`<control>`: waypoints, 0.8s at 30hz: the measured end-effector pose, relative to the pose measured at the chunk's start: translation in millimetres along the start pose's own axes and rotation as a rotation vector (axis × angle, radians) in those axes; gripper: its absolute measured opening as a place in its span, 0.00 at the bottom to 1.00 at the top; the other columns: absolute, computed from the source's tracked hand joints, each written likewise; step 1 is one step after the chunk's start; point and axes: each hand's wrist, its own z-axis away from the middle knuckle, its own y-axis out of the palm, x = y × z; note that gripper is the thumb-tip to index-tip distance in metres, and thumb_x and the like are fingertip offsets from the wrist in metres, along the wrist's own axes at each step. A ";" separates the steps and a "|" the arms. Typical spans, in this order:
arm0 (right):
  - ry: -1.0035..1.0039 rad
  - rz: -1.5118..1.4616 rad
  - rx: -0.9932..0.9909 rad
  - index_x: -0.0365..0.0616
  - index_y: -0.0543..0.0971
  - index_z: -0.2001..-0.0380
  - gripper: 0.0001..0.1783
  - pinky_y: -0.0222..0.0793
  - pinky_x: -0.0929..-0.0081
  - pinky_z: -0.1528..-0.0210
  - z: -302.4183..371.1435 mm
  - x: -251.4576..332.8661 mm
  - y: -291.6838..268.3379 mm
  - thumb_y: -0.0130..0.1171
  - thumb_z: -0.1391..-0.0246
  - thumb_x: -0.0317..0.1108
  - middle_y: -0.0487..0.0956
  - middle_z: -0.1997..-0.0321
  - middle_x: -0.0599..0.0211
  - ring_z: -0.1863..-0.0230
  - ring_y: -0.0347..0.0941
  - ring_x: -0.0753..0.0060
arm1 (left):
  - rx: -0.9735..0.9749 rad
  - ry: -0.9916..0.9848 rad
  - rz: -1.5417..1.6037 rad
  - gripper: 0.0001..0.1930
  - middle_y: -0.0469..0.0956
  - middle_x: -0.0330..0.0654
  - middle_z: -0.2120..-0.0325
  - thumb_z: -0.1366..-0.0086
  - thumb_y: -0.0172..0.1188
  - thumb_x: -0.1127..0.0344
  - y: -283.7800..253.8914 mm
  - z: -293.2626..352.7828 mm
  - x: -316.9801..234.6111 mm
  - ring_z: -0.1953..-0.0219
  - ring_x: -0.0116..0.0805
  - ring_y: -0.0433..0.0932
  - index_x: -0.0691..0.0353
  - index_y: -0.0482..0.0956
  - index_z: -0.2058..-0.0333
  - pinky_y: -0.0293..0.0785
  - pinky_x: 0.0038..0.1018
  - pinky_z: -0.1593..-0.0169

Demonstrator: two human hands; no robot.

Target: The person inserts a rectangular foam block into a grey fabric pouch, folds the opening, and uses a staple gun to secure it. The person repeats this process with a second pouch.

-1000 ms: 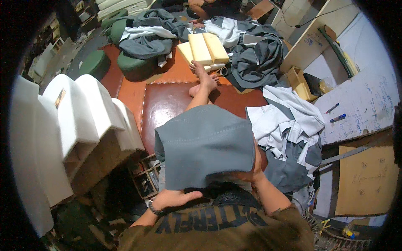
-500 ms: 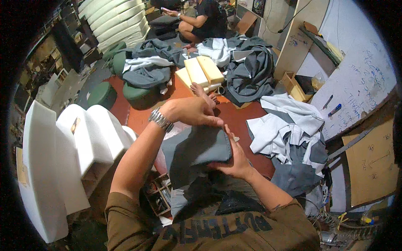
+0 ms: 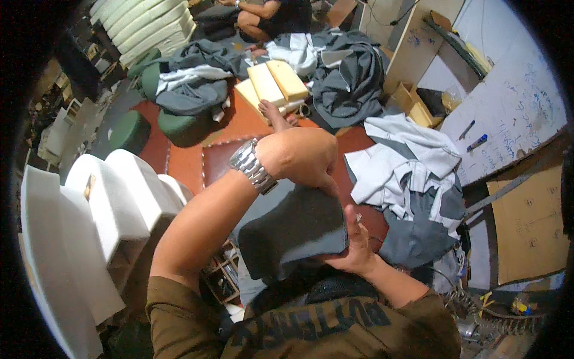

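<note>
A grey upholstered cushion (image 3: 293, 230) with a seamed edge sits in front of my body, above my lap. My left hand (image 3: 305, 154), with a metal-band watch (image 3: 252, 166) at its wrist, bends over the cushion's far right corner. Its fingers are curled in at the edge, and their tips are partly hidden. Against the cushion's right end, my right hand (image 3: 354, 246) grips the side, its thumb side low and a finger pointing up along the edge. The cushion's underside cannot be seen.
White foam pieces (image 3: 122, 200) stand at left. Grey and white fabric covers (image 3: 406, 173) lie at right, with more fabric (image 3: 350, 78) farther back. Yellow foam blocks (image 3: 266, 84) rest near a bare foot (image 3: 275, 113). Green round cushions (image 3: 128, 131) and a crouching person (image 3: 263, 15) are beyond.
My left hand has rotated and curled tighter, moving right over the cushion's corner. The cushion has shifted slightly right and tilted, with my right hand still on its end.
</note>
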 end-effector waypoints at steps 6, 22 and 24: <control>-0.047 0.301 0.117 0.48 0.66 0.29 0.59 0.77 0.52 0.45 8.0 21.2 -25.9 0.86 0.65 0.45 0.76 0.38 0.42 0.47 0.80 0.38 | -0.358 0.012 0.095 0.17 0.86 0.52 0.71 0.38 0.69 0.50 10.9 41.7 -58.9 0.59 0.52 0.86 0.60 0.89 0.66 0.79 0.43 0.53; -0.071 0.344 0.086 0.34 0.55 0.26 0.70 0.70 0.52 0.34 12.0 25.9 -16.7 0.86 0.65 0.50 0.69 0.29 0.41 0.35 0.73 0.36 | -0.443 -0.580 1.237 0.40 0.83 0.53 0.51 0.35 0.63 0.30 306.5 147.2 -103.0 0.49 0.47 0.81 0.66 0.78 0.45 0.76 0.41 0.45; -0.039 0.323 0.092 0.35 0.54 0.25 0.70 0.70 0.52 0.33 8.1 25.4 -16.5 0.86 0.64 0.50 0.68 0.28 0.39 0.33 0.71 0.36 | -1.142 -0.062 1.692 0.48 0.67 0.44 0.31 0.34 0.55 0.24 302.5 126.4 -105.8 0.31 0.45 0.66 0.56 0.62 0.28 0.63 0.47 0.29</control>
